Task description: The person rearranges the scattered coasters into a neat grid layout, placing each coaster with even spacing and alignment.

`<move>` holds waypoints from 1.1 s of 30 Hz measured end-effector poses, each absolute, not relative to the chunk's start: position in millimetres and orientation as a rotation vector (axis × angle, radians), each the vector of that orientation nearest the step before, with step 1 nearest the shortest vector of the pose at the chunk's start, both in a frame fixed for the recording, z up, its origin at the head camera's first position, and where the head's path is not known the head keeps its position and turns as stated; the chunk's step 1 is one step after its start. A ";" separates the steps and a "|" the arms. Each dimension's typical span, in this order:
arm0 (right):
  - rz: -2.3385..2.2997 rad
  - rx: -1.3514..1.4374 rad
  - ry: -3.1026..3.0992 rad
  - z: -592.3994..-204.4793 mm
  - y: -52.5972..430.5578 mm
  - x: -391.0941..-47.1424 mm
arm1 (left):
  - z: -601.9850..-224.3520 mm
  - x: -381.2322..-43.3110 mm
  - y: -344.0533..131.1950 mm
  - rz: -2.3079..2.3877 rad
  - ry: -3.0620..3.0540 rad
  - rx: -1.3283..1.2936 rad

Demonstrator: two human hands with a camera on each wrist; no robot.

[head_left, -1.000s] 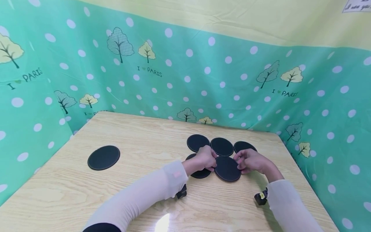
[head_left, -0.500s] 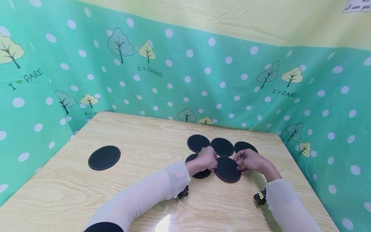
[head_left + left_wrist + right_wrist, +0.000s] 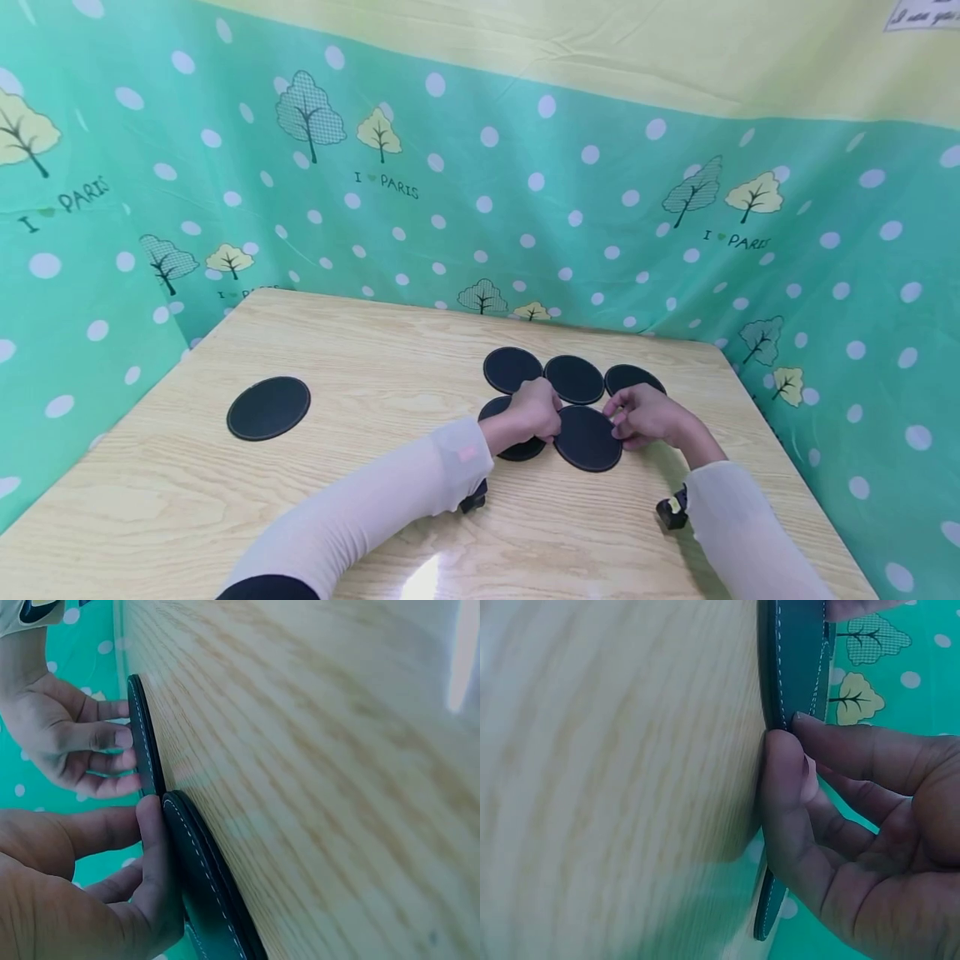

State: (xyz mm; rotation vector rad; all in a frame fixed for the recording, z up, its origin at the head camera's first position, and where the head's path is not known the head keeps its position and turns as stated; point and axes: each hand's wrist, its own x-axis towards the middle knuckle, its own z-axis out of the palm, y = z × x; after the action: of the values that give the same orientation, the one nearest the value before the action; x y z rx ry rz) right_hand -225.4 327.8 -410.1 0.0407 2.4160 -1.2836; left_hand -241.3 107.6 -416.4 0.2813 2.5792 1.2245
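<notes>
A round black coaster with a stitched border lies flat on the table between my two hands. My left hand pinches its left edge with curled fingers and covers part of the front-left coaster. On the opposite side my right hand holds the right edge between thumb and fingers. The right wrist view shows that hand's thumb and forefinger right at the stitched rim of the coaster. In the left wrist view the rims of two neighbouring coasters meet beside my left fingers.
Behind my hands, a back-left coaster, a back-middle coaster and a back-right coaster form a row. Another coaster lies alone at the left of the wooden table. A green dotted curtain hangs behind.
The coaster between my hands has shifted very slightly toward the near edge. Both hands stay at its sides with almost no movement.
</notes>
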 end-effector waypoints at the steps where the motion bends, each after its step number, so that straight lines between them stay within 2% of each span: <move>1: -1.288 0.043 2.414 -410.2 327.8 -225.5 | -416.3 -241.3 106.9 1.235 2.565 0.279; 21: -1.181 -0.035 2.522 -401.6 326.0 -226.9 | -411.3 -246.7 90.2 1.611 2.149 0.229; 33: -1.088 -0.187 2.594 -390.8 295.3 -243.2 | -404.1 -259.5 49.6 1.695 2.076 0.146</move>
State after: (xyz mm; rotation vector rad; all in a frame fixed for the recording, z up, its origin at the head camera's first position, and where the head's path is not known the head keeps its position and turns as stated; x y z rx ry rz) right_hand -243.2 295.3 -390.8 -0.1871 2.5943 -1.0883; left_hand -259.5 49.6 -404.1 0.1456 2.0762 1.6953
